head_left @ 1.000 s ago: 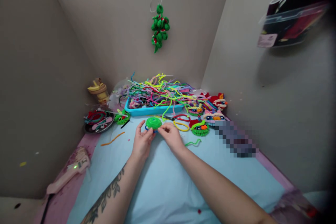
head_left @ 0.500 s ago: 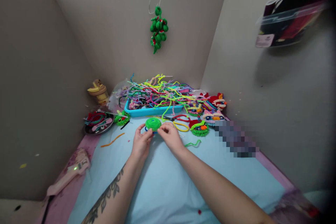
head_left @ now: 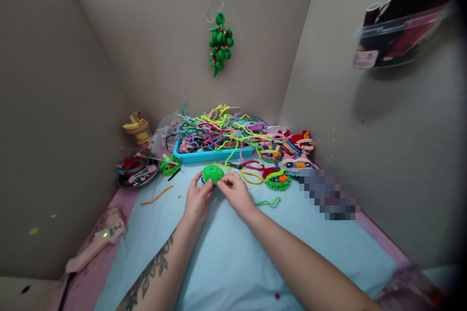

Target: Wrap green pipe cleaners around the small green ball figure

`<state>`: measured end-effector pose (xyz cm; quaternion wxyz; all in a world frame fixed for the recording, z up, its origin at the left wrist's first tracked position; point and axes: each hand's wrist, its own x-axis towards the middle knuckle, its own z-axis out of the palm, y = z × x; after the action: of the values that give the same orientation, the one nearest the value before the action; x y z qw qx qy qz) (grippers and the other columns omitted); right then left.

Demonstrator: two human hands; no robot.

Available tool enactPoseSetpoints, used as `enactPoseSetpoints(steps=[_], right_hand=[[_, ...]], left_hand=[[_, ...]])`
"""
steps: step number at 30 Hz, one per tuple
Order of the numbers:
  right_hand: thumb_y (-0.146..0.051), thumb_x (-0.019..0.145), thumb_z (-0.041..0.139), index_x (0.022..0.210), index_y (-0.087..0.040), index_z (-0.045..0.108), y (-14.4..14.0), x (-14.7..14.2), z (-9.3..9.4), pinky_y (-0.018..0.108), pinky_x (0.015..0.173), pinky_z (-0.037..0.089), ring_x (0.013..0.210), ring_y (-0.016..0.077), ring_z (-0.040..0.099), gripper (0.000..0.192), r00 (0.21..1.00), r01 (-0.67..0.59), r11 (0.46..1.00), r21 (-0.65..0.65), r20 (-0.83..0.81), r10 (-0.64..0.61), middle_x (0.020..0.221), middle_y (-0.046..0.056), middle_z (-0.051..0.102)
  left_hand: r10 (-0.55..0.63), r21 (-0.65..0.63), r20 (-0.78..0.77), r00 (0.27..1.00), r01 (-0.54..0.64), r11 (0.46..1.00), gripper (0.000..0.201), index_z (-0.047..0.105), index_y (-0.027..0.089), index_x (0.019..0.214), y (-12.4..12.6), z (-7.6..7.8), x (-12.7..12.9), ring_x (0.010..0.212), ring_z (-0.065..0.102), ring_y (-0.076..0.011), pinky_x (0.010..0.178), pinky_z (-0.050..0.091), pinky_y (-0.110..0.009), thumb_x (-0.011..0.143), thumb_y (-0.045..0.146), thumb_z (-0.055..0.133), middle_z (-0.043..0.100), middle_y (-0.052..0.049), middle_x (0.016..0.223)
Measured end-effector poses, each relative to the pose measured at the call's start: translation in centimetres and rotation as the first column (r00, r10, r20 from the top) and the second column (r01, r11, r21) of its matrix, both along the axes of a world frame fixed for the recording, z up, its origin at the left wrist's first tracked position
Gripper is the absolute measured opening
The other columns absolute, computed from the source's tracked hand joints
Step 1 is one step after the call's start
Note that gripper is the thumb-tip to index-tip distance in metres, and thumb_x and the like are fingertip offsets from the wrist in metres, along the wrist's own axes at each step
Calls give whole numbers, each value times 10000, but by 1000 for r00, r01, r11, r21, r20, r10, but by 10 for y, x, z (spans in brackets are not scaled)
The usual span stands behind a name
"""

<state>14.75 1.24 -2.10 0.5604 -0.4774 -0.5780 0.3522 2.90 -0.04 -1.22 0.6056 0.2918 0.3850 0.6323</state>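
A round green coil (head_left: 212, 174), apparently of fuzzy pipe cleaner, is held above the blue cloth between my two hands, with a bit of blue under its left edge. My left hand (head_left: 199, 194) grips the coil's left side, thumb at the front. My right hand (head_left: 235, 189) pinches its lower right edge with thumb and fingertips. Just behind my right hand lie scissors (head_left: 251, 176) with red and yellow handles. A loose green pipe cleaner (head_left: 269, 202) is on the cloth to the right, and an orange one (head_left: 156, 196) to the left.
A blue tray (head_left: 215, 156) heaped with coloured pipe cleaners stands at the back. Finished fuzzy faces (head_left: 277, 180) sit right of it. At left are a dark bowl (head_left: 137, 180) and a pink glue gun (head_left: 98, 245) with a lit green light. Grey panels enclose three sides.
The green coil has tilted slightly, showing more of its top. My right fingers have shifted a little along its edge, and the whole view has dropped slightly.
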Motion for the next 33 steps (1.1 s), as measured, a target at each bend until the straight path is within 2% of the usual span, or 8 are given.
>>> enactPoseSetpoints(steps=[3,7,9,13,22,25,28,33], right_hand=[[-237,692,594,621,-186,593,1,1,-1,262,625,438,728,155,519,88,1000,22,1000,9,10,-22,760,23,517],[-236,704,584,636,-185,592,1,2,-2,257,607,433,693,145,512,86,999,27,1000,10,30,-27,758,22,526],[-226,698,591,657,-186,590,1,3,0,256,592,428,664,137,505,57,998,9,1000,14,58,-10,772,21,527],[-181,690,579,648,-198,580,-1,6,7,258,593,418,652,139,501,45,989,-21,997,73,151,10,740,11,527],[-190,706,551,625,-195,566,1,9,8,247,578,416,657,144,517,83,986,-18,998,66,164,7,703,7,536],[-208,721,557,717,-199,593,2,10,5,253,606,425,671,144,535,38,978,-68,995,68,201,53,741,8,576],[-216,735,567,878,-217,610,3,16,3,272,661,436,696,150,563,149,959,-131,990,61,262,111,759,0,622],[-191,781,543,847,-222,644,7,32,4,295,762,432,835,175,589,125,908,-118,978,170,418,37,855,28,653]], left_hand=[[-9,14,-23,1000,9,1000,768,366,201,1259,-2,0,2,666,633,-129,726,468,-264,602,205,762,648,0,711],[24,72,-165,986,-13,997,851,334,212,1320,-5,1,6,468,538,-76,573,435,-184,588,197,767,488,109,468],[44,84,-193,980,-28,996,863,313,200,1336,-5,1,5,471,544,-80,561,434,-182,597,203,759,513,98,477],[31,55,-146,989,-23,998,891,260,185,1357,-3,1,2,569,615,-122,648,479,-245,612,210,749,623,27,596],[42,-24,-90,995,-45,999,789,363,190,1263,-5,6,5,584,619,-113,681,493,-263,583,190,764,637,10,641],[105,-15,-99,990,-107,994,728,390,193,1216,-3,9,1,591,617,-106,661,486,-240,587,177,756,644,4,659],[185,-3,-60,981,-185,983,667,415,202,1170,2,11,-10,601,610,-91,665,487,-229,594,159,749,632,21,653],[335,-20,8,942,-334,942,549,465,221,1082,13,14,-35,624,615,-87,651,506,-221,611,120,728,638,20,715]])
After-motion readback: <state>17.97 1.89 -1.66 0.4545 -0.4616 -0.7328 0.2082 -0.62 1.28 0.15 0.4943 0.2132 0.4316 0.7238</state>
